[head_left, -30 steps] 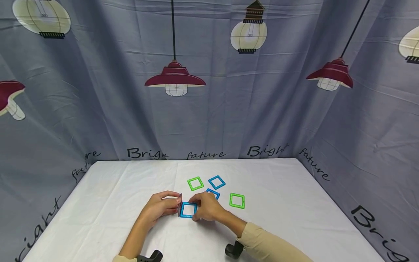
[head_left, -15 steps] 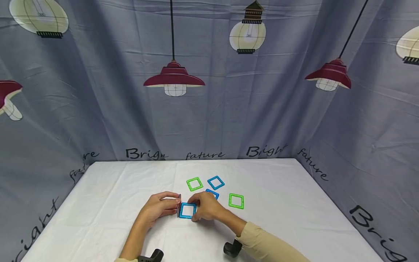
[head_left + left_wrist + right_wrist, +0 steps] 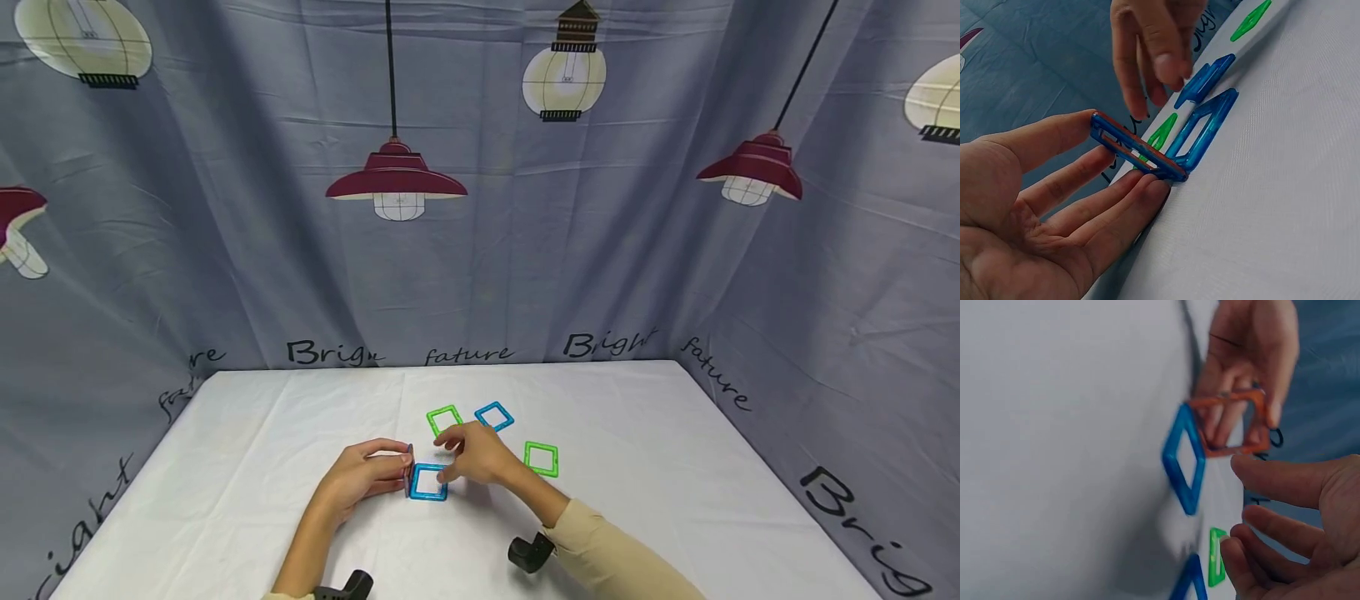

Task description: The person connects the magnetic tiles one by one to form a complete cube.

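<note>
Head view with two wrist views. The left hand (image 3: 367, 472) holds a red square frame (image 3: 1235, 422) upright on its edge, thumb on the top bar and fingers (image 3: 1110, 209) behind the lower one, its bottom bar meeting the left side of a blue square frame (image 3: 429, 482) that lies flat on the table (image 3: 675, 467), about midway between the left and right edges and toward the near edge. The right hand (image 3: 480, 454) hovers just above and beyond the blue frame, fingers spread and loosely bent, gripping nothing.

Beyond it, toward the far edge, lie a green frame (image 3: 444, 419) and a second blue frame (image 3: 494, 416); another green frame (image 3: 542, 459) lies to the right. A third blue frame (image 3: 1205, 81), seen from the left wrist, sits under the right hand.

Risk, as a judgement: the upright red frame appears to be propped by the left hand alone. If that hold loosens, it may topple flat or drag the blue frame aside. The right hand could also knock the joint in passing.
</note>
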Demonstrator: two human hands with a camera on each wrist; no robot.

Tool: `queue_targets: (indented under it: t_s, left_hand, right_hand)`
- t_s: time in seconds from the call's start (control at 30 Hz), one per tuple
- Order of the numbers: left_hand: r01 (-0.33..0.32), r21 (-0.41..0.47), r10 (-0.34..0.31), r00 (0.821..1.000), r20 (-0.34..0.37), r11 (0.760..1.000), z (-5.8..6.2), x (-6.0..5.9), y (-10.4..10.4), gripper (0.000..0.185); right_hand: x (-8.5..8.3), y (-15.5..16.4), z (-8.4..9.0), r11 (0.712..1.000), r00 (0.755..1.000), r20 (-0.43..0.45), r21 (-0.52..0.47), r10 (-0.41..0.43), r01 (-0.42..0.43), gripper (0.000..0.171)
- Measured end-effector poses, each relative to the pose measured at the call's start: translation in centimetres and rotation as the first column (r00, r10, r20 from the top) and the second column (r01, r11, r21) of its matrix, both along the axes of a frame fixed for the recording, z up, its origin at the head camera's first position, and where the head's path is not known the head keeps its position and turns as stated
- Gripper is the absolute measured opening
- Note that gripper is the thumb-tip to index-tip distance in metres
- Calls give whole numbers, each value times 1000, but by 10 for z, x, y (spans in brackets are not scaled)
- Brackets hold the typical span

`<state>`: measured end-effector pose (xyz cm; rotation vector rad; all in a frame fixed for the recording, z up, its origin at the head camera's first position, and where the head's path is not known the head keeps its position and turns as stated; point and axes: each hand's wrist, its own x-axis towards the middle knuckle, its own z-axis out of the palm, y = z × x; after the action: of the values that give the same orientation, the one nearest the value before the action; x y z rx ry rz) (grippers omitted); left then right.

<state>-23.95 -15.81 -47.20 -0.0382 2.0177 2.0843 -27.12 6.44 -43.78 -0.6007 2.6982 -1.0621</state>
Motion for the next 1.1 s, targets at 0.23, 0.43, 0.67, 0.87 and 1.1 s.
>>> queue_targets:
  t_s: [0.23,0.43,0.67,0.87,1.1]
  left_hand:
    - [1,5,-1,1000,-5,1000,-1,-1,0,44]
    - [1,-4,0,1000,14,1000,-3,-1,2,45]
    - [-13,-7,13,1000,9,1000,-2,-2,0,44]
    - [-20,-3,20,1000,20,1000,-2,-4,1,43]
    - [-28,-2,28,1000,13,1000,-1,-3,0,44]
  right_hand:
    - [-31,9,9,992,992,-16,-26,-123,123,49]
    - [-49,4,1,981,981,7,3,-195,195,52]
    - [-64,-8,-8,967,966,36,41,-254,253,56]
    - [-72,-8,-10,967,969,68,107,-239,231,59]
    - [-79,-5,-11,972,975,82,139,-204,192,59]
